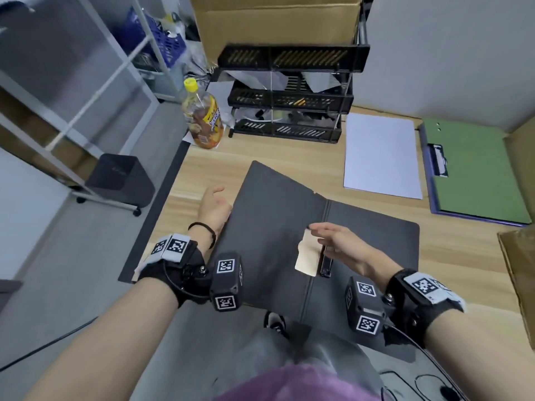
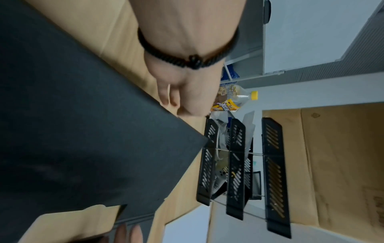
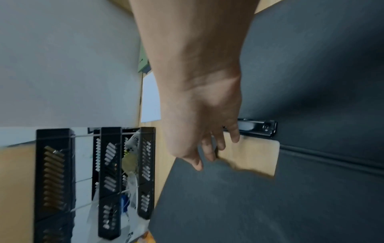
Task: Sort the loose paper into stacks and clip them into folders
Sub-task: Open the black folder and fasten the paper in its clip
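Observation:
A black folder [image 1: 275,212] lies open on the wooden desk, its left cover tilted up. My left hand [image 1: 214,202] is at that cover's left edge with relaxed fingers; in the left wrist view the fingers [image 2: 168,98] pass behind the cover's edge [image 2: 72,131]. My right hand [image 1: 333,237] hovers over the spine, and its loosely spread fingers [image 3: 207,148] touch a torn tan scrap [image 1: 307,256] beside the folder's metal clip [image 1: 325,263]. A stack of white paper [image 1: 382,154] lies behind the folder, with a green folder [image 1: 477,169] to its right.
A black three-tier tray rack [image 1: 289,111] stands at the back of the desk under a cardboard box [image 1: 275,21]. A yellow-capped drink bottle [image 1: 204,120] stands at the back left corner. More cardboard [image 1: 518,273] lines the right edge. A dark bin [image 1: 118,178] sits on the floor at left.

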Tool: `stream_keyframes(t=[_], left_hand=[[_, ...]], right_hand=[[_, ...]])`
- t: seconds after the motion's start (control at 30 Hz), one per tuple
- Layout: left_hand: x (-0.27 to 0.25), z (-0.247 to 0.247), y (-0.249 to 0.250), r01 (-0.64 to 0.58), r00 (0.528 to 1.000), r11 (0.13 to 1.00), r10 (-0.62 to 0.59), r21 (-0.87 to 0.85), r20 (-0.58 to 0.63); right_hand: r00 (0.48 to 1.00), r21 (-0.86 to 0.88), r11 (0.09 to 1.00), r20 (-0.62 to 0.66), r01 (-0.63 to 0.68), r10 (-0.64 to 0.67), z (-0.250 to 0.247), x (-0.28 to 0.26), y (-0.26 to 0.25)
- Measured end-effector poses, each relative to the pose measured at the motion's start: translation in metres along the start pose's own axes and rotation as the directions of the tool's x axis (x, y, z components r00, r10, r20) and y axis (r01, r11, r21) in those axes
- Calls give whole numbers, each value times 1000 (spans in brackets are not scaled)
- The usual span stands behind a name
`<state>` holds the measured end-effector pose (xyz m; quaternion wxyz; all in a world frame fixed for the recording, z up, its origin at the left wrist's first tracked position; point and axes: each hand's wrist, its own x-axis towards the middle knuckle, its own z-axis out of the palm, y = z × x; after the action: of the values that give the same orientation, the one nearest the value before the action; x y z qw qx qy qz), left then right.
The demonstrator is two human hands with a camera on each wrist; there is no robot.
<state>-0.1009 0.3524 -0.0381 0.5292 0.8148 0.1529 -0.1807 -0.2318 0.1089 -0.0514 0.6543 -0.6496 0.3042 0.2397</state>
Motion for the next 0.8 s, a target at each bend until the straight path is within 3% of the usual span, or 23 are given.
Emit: stream_keyframes(t=[0.07,0.2,0.27,0.37,0.5,0.67,0.8], left_hand=[[13,5,-12,-43,997,979,56,197,-61],[14,44,-19,-161,971,930,88,330,224],[11,65,-25,-187,936,900,41,393,351],[9,85,-41,-101,902,877,-119,470,416],[7,94,-49,-37,895,866,-193,499,401],[12,104,-41,76,935,897,-216,436,281],[7,125,-21,146,944,827,-281,543,174]], right_hand=[[995,61,998,-95,-29,35,-13,0,14],[955,121,990,-275,-76,107,-48,-8,46],[932,141,986,-337,-93,136,-64,-11,63],[907,177,979,-389,-100,163,-80,-12,79],[900,242,966,-396,-88,181,-89,-10,83],[910,264,962,-377,-74,173,-100,1,77],[935,282,956,-308,-85,174,-117,10,72]])
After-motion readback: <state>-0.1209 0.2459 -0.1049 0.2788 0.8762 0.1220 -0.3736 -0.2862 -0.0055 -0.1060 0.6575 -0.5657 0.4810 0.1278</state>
